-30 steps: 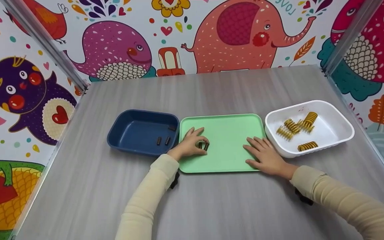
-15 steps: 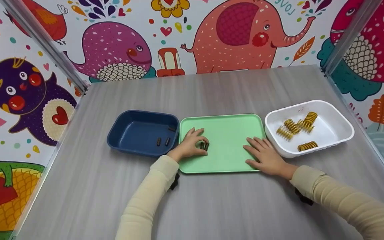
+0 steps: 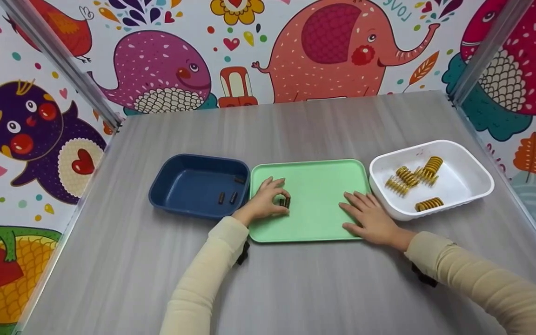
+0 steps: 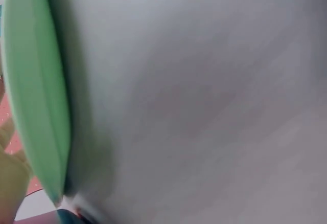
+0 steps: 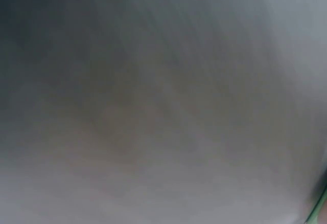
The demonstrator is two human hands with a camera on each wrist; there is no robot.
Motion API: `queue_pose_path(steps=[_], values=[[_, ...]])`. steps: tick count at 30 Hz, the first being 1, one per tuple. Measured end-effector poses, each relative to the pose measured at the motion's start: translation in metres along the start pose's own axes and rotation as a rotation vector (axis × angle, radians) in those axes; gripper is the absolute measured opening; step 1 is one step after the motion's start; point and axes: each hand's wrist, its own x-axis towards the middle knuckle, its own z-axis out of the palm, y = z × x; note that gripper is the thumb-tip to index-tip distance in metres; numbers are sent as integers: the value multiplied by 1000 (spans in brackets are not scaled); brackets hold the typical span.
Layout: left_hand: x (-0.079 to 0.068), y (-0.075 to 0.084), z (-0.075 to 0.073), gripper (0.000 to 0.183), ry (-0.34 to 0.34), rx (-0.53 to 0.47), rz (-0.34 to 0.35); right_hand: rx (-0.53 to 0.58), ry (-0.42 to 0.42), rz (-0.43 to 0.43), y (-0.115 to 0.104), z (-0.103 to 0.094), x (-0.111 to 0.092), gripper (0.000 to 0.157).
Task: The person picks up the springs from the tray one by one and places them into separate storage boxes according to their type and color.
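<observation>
In the head view my left hand (image 3: 263, 203) is over the left part of a green tray (image 3: 319, 186). Its thumb and index finger curl round two small dark coil springs (image 3: 285, 203) that lie side by side, pinching the right one between the tips. My right hand (image 3: 371, 218) rests on the tray's right edge, fingers spread and holding nothing. The left wrist view catches the tray's rim (image 4: 38, 81) from the side. The right wrist view is mostly blurred grey tabletop with a sliver of green rim (image 5: 318, 206); neither wrist view shows the springs.
Left of the tray stands a dark blue bin (image 3: 179, 186), with a few small dark springs (image 3: 233, 197) at its right side. A white bin (image 3: 470, 179) stands at the right, holding several larger gold springs (image 3: 430, 204). Metal posts and patterned walls border the grey table (image 3: 296, 288).
Between my left thumb and index finger, the two dark springs have come from a gap apart to close side by side. My right hand has stayed where it was.
</observation>
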Motion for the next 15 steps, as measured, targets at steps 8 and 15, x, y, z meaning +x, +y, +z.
queue_pose_path(steps=[8,15], values=[[0,0,-1,32,8,-22,21,3,2,-2,-1,0,0,55],[-1,2,-4,31,6,-33,35,11,-19,18,-2,-2,1,54]])
